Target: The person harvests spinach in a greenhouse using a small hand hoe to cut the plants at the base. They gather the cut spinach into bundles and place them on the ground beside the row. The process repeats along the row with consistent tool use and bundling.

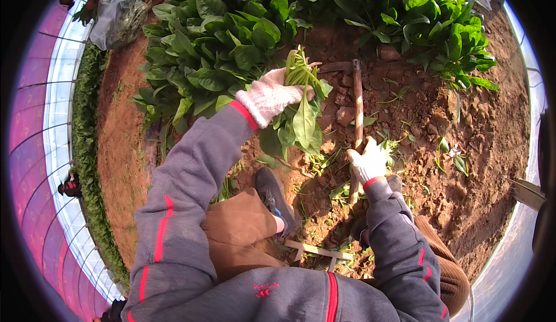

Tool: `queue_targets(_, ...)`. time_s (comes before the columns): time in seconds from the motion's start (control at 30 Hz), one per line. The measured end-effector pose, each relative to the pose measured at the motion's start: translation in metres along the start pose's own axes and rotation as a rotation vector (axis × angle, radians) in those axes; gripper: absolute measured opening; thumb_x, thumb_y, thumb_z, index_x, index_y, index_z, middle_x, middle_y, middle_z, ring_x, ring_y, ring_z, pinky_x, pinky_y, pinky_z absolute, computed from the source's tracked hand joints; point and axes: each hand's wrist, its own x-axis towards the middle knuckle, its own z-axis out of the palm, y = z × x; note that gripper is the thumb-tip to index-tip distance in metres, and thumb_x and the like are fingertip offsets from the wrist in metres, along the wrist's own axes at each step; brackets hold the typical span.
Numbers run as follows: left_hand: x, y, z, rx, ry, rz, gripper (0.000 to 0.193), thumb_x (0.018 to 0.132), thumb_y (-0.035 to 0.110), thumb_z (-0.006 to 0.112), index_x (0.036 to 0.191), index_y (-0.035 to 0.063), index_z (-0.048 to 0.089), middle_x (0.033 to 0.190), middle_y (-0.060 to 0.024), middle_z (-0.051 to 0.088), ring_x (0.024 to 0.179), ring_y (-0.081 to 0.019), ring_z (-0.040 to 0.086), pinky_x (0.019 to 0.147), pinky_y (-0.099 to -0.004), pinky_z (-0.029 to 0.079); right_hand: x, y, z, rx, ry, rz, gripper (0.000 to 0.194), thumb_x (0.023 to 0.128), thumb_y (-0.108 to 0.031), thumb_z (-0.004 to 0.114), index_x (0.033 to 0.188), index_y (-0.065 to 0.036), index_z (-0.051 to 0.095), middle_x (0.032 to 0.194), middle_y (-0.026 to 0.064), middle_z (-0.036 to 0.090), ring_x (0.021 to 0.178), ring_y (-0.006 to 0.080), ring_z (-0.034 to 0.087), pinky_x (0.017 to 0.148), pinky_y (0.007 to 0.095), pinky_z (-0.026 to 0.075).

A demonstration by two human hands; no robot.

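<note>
My left hand (278, 93), in a pale knitted glove, is closed around a bunch of leafy greens (304, 124), stems up and leaves hanging down. My right hand (368, 160), gloved in white, lies at the lower part of the wooden handle of a sickle (358, 100). Its fingers bend around the wood. The sickle's blade (336, 67) points left from the top of the handle, just right of the bunch. Dense green leafy plants (217, 39) grow beyond and left of my left hand.
Loose soil (482, 148) with scattered leaves spreads to the right. A low wooden stool (319, 249) stands between my feet. At the upper left lies a clear plastic bag (117, 20) with greens. Another person (71, 186) is at the far left, by a planted row (89, 148) and a plastic-film wall.
</note>
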Motion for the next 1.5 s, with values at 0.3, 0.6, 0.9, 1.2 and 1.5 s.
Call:
queue_targets(0.3, -0.087, 0.083, 0.045, 0.407, -0.084, 0.074, 0.032, 0.093, 0.021, 0.076, 0.121, 0.0064, 0.071, 0.106, -0.004, 0.074, 0.096, -0.012, 0.065, 0.09, -0.032, 0.053, -0.044, -0.121, -0.145, 0.932, -0.039, -0.429, 0.057, 0.092, -0.025, 0.079, 0.138, 0.004, 0.06, 0.116, 0.0113, 0.073, 0.104, 0.0151, 0.069, 0.089, 0.0306, 0.058)
queue_targets(0.6, -0.154, 0.087, 0.115, 0.397, -0.128, 0.181, 0.041, 0.085, 0.023, 0.076, 0.123, 0.0072, 0.071, 0.108, -0.01, 0.077, 0.102, -0.0202, 0.071, 0.092, -0.0349, 0.054, -0.127, -0.147, -0.17, 0.864, -0.054, -0.462, 0.053, 0.082, -0.022, 0.084, 0.126, 0.001, 0.068, 0.111, 0.0121, 0.075, 0.101, 0.0142, 0.07, 0.089, 0.0303, 0.057)
queue_targets(0.9, -0.168, 0.087, 0.118, 0.277, -0.275, 0.142, 0.04, 0.089, 0.018, 0.078, 0.127, 0.0072, 0.071, 0.109, -0.0021, 0.075, 0.101, -0.0106, 0.066, 0.093, -0.0305, 0.052, -0.132, -0.105, -0.174, 1.089, 0.258, -0.382, 0.02, 0.092, -0.006, 0.06, 0.105, -0.001, 0.074, 0.091, 0.0047, 0.072, 0.083, 0.0116, 0.063, 0.077, 0.0298, 0.052)
queue_targets(1.2, -0.165, 0.087, 0.103, 0.174, -0.246, 0.152, 0.037, 0.092, 0.018, 0.078, 0.127, 0.008, 0.072, 0.112, -0.0012, 0.075, 0.102, -0.01, 0.065, 0.096, -0.0299, 0.051, -0.133, -0.078, -0.198, 0.536, 0.149, -0.291, 0.039, 0.093, -0.024, 0.071, 0.124, 0.0, 0.071, 0.112, 0.0121, 0.077, 0.104, 0.0252, 0.072, 0.097, 0.0351, 0.054)
queue_targets(1.5, -0.181, 0.096, 0.082, 0.077, -0.187, 0.185, 0.041, 0.093, 0.016, 0.078, 0.132, 0.0058, 0.068, 0.115, -0.0019, 0.073, 0.105, -0.0094, 0.064, 0.096, -0.0289, 0.052, -0.134, -0.116, -0.164, 1.236, 0.045, -0.33, 0.031, 0.103, -0.014, 0.064, 0.123, 0.009, 0.067, 0.117, 0.015, 0.074, 0.103, 0.0215, 0.072, 0.095, 0.033, 0.058)
